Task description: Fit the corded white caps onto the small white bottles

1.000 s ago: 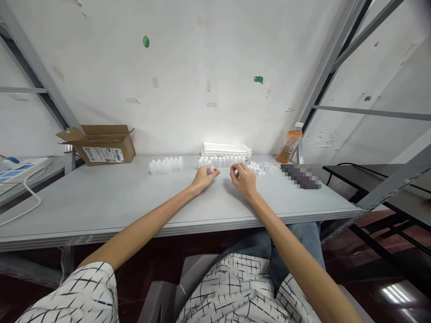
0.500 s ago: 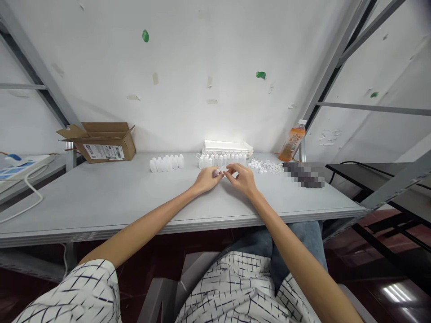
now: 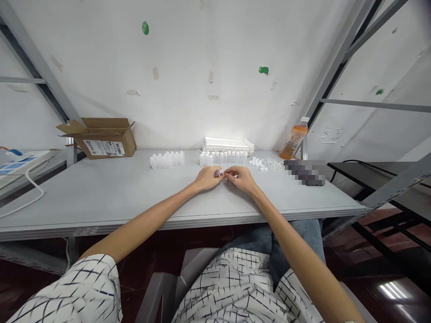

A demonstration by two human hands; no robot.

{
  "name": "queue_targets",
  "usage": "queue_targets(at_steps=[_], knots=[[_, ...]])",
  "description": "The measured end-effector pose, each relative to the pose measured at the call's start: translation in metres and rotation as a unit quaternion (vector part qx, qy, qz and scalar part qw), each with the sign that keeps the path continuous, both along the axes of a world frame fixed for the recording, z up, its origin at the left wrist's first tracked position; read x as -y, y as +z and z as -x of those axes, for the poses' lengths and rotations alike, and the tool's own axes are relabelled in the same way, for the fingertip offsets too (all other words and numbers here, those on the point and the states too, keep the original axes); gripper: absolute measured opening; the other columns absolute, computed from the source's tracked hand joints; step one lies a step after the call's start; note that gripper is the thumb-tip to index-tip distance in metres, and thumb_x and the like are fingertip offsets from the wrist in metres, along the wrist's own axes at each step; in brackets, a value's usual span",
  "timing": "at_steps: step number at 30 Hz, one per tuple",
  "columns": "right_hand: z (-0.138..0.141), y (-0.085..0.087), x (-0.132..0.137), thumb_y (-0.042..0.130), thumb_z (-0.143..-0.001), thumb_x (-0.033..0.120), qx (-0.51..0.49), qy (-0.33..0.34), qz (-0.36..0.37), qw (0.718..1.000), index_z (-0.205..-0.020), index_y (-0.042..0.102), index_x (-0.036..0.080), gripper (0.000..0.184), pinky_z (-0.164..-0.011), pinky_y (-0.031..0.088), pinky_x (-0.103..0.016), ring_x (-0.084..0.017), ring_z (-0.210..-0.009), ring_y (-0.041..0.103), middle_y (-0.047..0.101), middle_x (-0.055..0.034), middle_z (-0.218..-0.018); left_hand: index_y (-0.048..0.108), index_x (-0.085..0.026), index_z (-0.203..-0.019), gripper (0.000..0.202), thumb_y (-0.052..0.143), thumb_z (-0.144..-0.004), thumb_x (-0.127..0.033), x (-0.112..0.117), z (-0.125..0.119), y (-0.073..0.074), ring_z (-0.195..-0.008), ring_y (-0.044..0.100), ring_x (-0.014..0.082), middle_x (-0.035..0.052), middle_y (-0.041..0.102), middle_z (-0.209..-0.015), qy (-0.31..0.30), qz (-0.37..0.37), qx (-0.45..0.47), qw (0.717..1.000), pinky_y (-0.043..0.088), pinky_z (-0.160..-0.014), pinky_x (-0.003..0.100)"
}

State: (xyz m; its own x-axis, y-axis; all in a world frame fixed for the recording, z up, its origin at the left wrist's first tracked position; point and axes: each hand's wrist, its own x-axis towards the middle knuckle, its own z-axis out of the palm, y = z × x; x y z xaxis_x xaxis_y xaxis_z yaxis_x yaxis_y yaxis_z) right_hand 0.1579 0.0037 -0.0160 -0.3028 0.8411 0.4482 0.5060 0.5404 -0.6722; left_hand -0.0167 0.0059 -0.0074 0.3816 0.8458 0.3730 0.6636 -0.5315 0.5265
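My left hand (image 3: 207, 179) is closed around a small translucent white squeeze bottle (image 3: 218, 172), mostly covered by the fingers. Close against it, my right hand (image 3: 240, 178) has its thumb and fingers pinched at the bottle's top end. Whatever lies between those right fingertips is too small to make out. Just behind the hands stand several similar bottles with tops (image 3: 224, 157) in a row. To the left is a group of bottles without visible caps (image 3: 167, 160). Small white caps (image 3: 259, 164) and a heap of white cord (image 3: 275, 165) lie right of the hands.
A stack of white sheets or bags (image 3: 229, 143) lies against the wall. An opened cardboard box (image 3: 106, 143) sits at the back left. On the right, an orange drink bottle (image 3: 294, 140) leans near a blurred dark object (image 3: 305, 172). The grey table's front edge (image 3: 215, 220) runs below my forearms.
My right fingers have drawn together and come closer to the left hand, at the small bottle's top. The camera view has shifted slightly; the other things stay where they were.
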Motion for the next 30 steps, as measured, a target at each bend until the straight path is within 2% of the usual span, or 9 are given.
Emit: queue_targets(at_steps=[3, 8, 12, 15, 18, 22, 30], knots=[[-0.001, 0.0, -0.001, 0.054, -0.078, 0.021, -0.026, 0.02, 0.045, 0.998, -0.079, 0.068, 0.019, 0.015, -0.057, 0.047, -0.026, -0.014, -0.057, 0.063, 0.07, -0.002, -0.076, 0.062, -0.017, -0.071, 0.025, 0.054, -0.079, -0.039, 0.0, 0.001, 0.001, -0.054, 0.042, 0.013, -0.0019, 0.049, -0.055, -0.005, 0.005, -0.011, 1.0, 0.028, -0.052, 0.025], [-0.002, 0.004, 0.0, 0.055, -0.077, 0.026, -0.077, -0.025, 0.042, 0.996, -0.078, 0.069, 0.017, 0.017, -0.049, 0.045, -0.024, -0.013, -0.055, 0.06, 0.066, -0.0029, -0.07, 0.065, -0.02, -0.097, 0.029, 0.052, -0.08, -0.039, 0.001, 0.002, 0.004, -0.057, 0.047, 0.0148, -0.0027, 0.053, -0.06, -0.019, 0.01, -0.029, 0.999, 0.033, -0.057, 0.025], [-0.002, 0.007, 0.002, 0.06, -0.074, 0.033, -0.151, -0.005, 0.071, 0.986, -0.079, 0.068, 0.015, 0.02, -0.044, 0.045, -0.023, -0.014, -0.055, 0.058, 0.064, -0.0042, -0.07, 0.059, -0.022, -0.114, 0.035, 0.042, -0.085, -0.032, 0.001, 0.003, 0.005, -0.077, 0.057, 0.0213, 0.0022, 0.064, -0.078, -0.01, 0.025, -0.071, 0.997, 0.038, -0.067, 0.028], [-0.002, 0.008, 0.003, 0.064, -0.071, 0.037, -0.178, 0.028, 0.098, 0.979, -0.08, 0.069, 0.015, 0.024, -0.043, 0.048, -0.024, -0.014, -0.057, 0.058, 0.064, -0.0044, -0.071, 0.056, -0.022, -0.121, 0.039, 0.038, -0.088, -0.031, -0.001, 0.004, 0.002, -0.096, 0.058, 0.0248, 0.0055, 0.067, -0.103, -0.01, 0.036, -0.08, 0.996, 0.04, -0.077, 0.03], [-0.001, 0.009, 0.003, 0.065, -0.07, 0.039, -0.188, 0.037, 0.106, 0.976, -0.08, 0.068, 0.015, 0.026, -0.043, 0.048, -0.023, -0.015, -0.059, 0.059, 0.064, -0.0049, -0.073, 0.053, -0.022, -0.125, 0.041, 0.037, -0.089, -0.031, -0.003, 0.005, -0.001, -0.103, 0.057, 0.0257, 0.006, 0.064, -0.117, -0.021, 0.037, -0.094, 0.995, 0.04, -0.082, 0.032], [0.0, 0.01, 0.005, 0.065, -0.071, 0.041, -0.182, 0.04, 0.104, 0.977, -0.081, 0.069, 0.016, 0.027, -0.043, 0.047, -0.022, -0.015, -0.061, 0.06, 0.064, -0.0055, -0.076, 0.047, -0.024, -0.132, 0.044, 0.035, -0.091, -0.033, -0.001, 0.005, -0.001, -0.106, 0.057, 0.0273, 0.0065, 0.062, -0.124, -0.039, 0.022, -0.11, 0.993, 0.04, -0.083, 0.033], [0.0, 0.009, 0.007, 0.063, -0.074, 0.039, -0.164, 0.044, 0.107, 0.98, -0.085, 0.069, 0.016, 0.026, -0.041, 0.046, -0.021, -0.015, -0.061, 0.061, 0.064, -0.0055, -0.079, 0.04, -0.022, -0.139, 0.05, 0.038, -0.092, -0.041, 0.001, 0.005, -0.005, -0.108, 0.058, 0.0294, 0.0096, 0.061, -0.126, -0.029, 0.027, -0.091, 0.995, 0.039, -0.084, 0.032]])
